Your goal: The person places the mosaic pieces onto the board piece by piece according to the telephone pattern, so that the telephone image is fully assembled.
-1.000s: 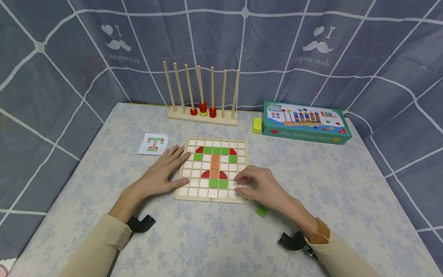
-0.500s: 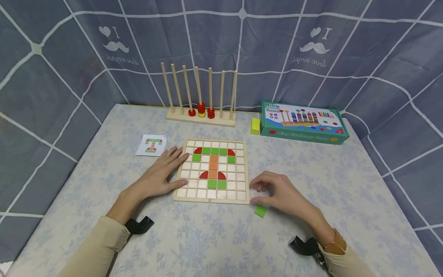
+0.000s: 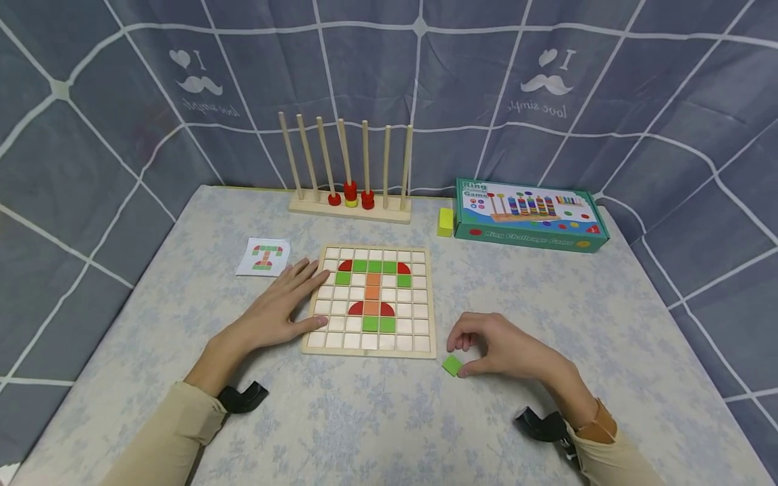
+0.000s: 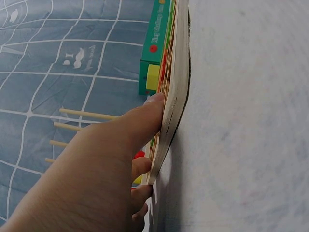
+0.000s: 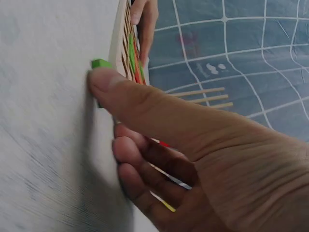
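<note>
My left hand (image 3: 276, 307) lies over the left edge of a square wooden tile board (image 3: 369, 356), fingers spread and thumb on its rim. Green, red and orange pieces form a T-like pattern among the board's cream squares. Off its lower right corner, a loose green tile (image 3: 452, 366) sits on the table. My right hand (image 3: 507, 344) pinches this tile between thumb and index finger, the other fingers curled. In the right wrist view the thumb (image 5: 108, 82) covers much of the green tile (image 5: 101, 63). Left of the board lies a pattern card (image 3: 263, 257) with a similar T shape.
At the back stands a wooden peg rack (image 3: 349, 208) with tall pegs and several red and yellow rings. A yellow block (image 3: 446, 222) stands beside a green Ring Challenge Game box (image 3: 529, 216). A patterned grey-blue curtain (image 3: 365, 67) hangs behind the table.
My right hand has moved off the board's lower right, rightward and down to the loose green tile, which has turned slightly. My left hand has stayed on the board's edge.
</note>
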Available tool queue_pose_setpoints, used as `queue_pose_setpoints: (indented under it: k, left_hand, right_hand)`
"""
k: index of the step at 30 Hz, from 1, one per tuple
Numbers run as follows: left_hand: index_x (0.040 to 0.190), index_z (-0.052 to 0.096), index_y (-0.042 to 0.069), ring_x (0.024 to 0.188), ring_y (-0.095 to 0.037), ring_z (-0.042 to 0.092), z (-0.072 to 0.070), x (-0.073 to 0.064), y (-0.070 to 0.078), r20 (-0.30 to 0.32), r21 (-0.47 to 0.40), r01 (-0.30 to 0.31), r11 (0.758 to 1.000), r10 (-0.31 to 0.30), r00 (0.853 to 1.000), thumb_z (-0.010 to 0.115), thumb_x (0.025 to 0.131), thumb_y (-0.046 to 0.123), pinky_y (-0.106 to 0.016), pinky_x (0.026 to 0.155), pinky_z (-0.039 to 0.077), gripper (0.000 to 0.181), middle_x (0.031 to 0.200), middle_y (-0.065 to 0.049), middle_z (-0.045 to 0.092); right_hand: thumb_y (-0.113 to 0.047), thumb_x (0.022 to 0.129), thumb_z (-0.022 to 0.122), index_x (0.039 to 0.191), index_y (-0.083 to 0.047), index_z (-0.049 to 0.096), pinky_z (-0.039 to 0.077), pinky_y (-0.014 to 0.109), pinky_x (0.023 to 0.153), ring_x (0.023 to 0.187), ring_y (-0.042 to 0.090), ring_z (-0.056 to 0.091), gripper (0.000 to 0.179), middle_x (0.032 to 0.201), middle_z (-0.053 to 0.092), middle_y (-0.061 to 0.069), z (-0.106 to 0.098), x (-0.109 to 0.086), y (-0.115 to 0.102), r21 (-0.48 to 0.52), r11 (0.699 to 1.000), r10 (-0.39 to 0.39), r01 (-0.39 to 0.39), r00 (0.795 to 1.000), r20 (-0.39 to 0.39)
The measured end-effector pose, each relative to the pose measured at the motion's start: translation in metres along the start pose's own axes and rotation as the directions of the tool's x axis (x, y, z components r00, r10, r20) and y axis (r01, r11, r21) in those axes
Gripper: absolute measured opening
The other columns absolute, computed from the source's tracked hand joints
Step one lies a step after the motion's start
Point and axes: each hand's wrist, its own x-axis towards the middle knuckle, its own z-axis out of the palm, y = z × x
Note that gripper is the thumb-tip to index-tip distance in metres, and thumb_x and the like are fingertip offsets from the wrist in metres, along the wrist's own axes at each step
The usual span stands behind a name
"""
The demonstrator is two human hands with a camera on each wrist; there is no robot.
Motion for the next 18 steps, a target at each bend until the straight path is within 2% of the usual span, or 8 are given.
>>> queue_pose_setpoints:
  k: [13, 18]
  left_hand:
    - [0.168, 0.031, 0.017, 0.164, -0.037, 0.011, -0.0004, -0.0018, -0.0012, -0.005, -0.001, 0.009, 1.0, -0.009, 1.0, 0.071, 0.097, 0.05, -0.057, 0.133, 0.01, 0.088, 0.176, -0.014, 0.021]
    - [0.168, 0.031, 0.017, 0.164, -0.038, 0.011, 0.0, -0.0008, -0.0003, -0.002, -0.003, 0.006, 1.0, -0.006, 1.0, 0.071, 0.097, 0.051, -0.058, 0.133, 0.011, 0.088, 0.176, -0.014, 0.021]
  right_hand:
    - [-0.023, 0.084, 0.092, 0.101, -0.029, 0.076, 0.058, 0.026, 0.076, 0.085, 0.008, 0.064, 0.024, 0.097, 0.069, -0.014, 0.004, 0.0051, 0.001, -0.016, 0.999, -0.049, 0.049, 0.998, -0.048]
    - [-0.025, 0.084, 0.092, 0.101, -0.029, 0.075, 0.058, 0.027, 0.073, 0.081, 0.01, 0.065, 0.024, 0.091, 0.069, -0.012, 0.0042, 0.0088, 0.001, -0.012, 0.998, -0.07, 0.069, 0.991, -0.114]
